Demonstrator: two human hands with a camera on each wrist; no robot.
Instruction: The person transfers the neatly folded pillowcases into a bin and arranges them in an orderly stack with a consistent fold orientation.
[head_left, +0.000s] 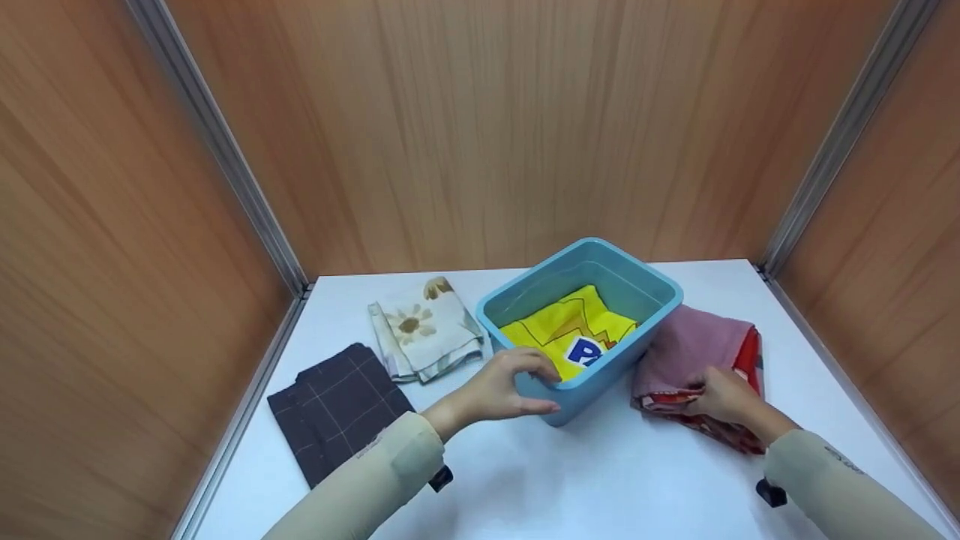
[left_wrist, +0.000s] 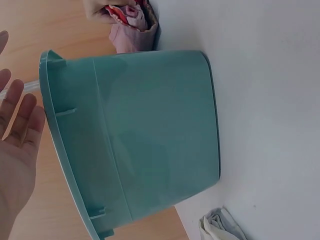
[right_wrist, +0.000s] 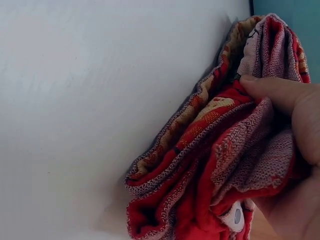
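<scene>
A blue-green plastic bin (head_left: pixel 621 369) stands on the white table with a yellow printed cloth (head_left: pixel 555 324) lying inside. My left hand (head_left: pixel 498 386) is at the bin's near corner, its thumb spread away from the fingers; in the left wrist view the fingertips (left_wrist: pixel 36 120) are right at the rim. To the right of the bin lies a folded towel (head_left: pixel 694 341), pink on one side and red patterned on the other. My right hand (head_left: pixel 726 399) grips its near edge, with the thumb (right_wrist: pixel 267 90) pressed over the stacked layers in the right wrist view.
Left of the bin lies a folded white cloth with flowers (head_left: pixel 431 330). A dark checked cloth (head_left: pixel 341 405), also folded, is nearer the table's left edge. Wood-grain panels (head_left: pixel 480 135) enclose the table at the back and both sides.
</scene>
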